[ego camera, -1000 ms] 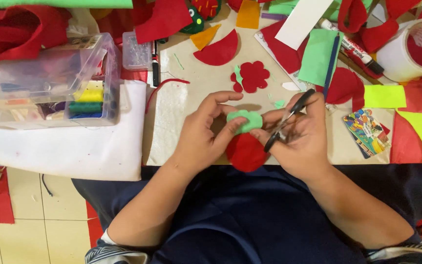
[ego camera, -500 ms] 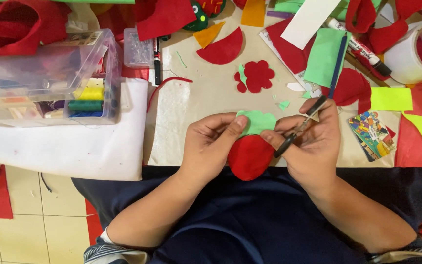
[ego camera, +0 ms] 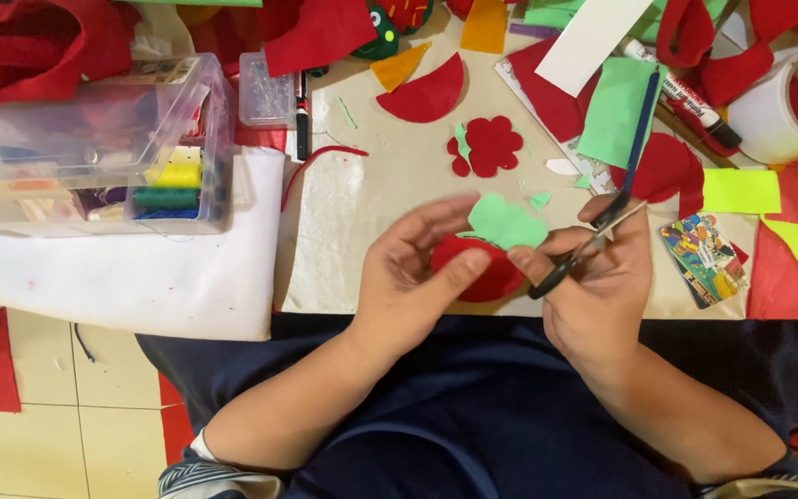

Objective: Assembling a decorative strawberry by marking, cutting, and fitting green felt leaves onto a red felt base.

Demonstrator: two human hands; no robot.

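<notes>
**At the table edge: both hands on felt pieces and scissors**

Nearest me, at the table's front edge, I log my left hand (ego camera: 417,277) closed in a pinch on a round red felt piece (ego camera: 473,273), thumb across its face. A pale green felt cutout (ego camera: 507,222) lies over the top of that red piece, touching it; I cannot tell which fingers bear on it. My right hand (ego camera: 598,286) is closed around black-handled scissors (ego camera: 584,249), the blades pointing up and right, away from the green cutout.

Just right of the right hand lies a small colourful printed card (ego camera: 704,259). Left of the hands a white cloth (ego camera: 140,277) hangs over the table edge.

Farther back, a red felt flower (ego camera: 491,146) rests on the tan table surface (ego camera: 390,176). Beyond it lies a red half-circle (ego camera: 427,97). Far left stands a clear plastic box (ego camera: 94,148) holding thread spools. Far right stands a white tape roll (ego camera: 787,106).
</notes>
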